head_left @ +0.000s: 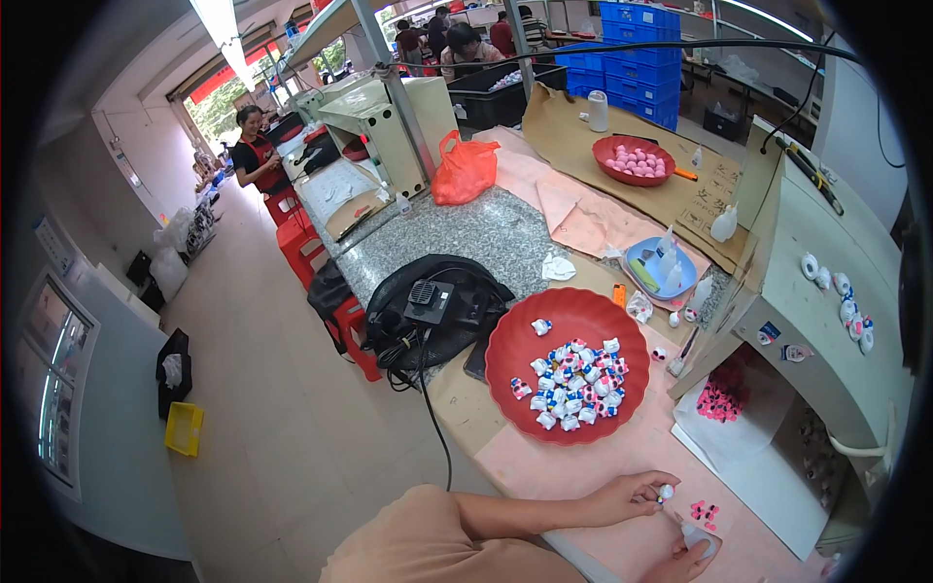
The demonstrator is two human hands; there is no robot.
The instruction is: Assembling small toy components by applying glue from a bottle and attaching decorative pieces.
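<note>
The broad grey speckled stone table (pixel 515 231), covered in pink sheeting at the near end, carries everything within reach. The pale green boxy cabinet (pixel 846 233) stands along its right side and looks to be the main obstacle: a rightward swing of either arm could knock it.

Next in size, the large red fluted plastic bowl (pixel 504 340) sits beyond the hands, holding a heap of small white, blue and pink figures (pixel 573 384). A careless forearm against its rim could shift it and spill them. Beyond it on the left lies the black fabric bag (pixel 466 277) under a dark device; the thin black cable (pixel 431 418) hanging from there past the table edge could snag on an arm and drag the device off. The shallow light-blue plastic tray (pixel 687 277), holding small white bottles, is farther back, out of the hands' way.

At the near end, the left hand (pixel 622 497) has its grip pinched on a tiny rounded white figure (pixel 666 493), held above the pink sheeting; a loose pinch could drop it. The right hand (pixel 686 565) grasps a small translucent white object (pixel 697 536), whose kind I cannot tell. Smallest are the loose pink pieces (pixel 705 513) just beside both hands, easily scattered by a brushing finger.
</note>
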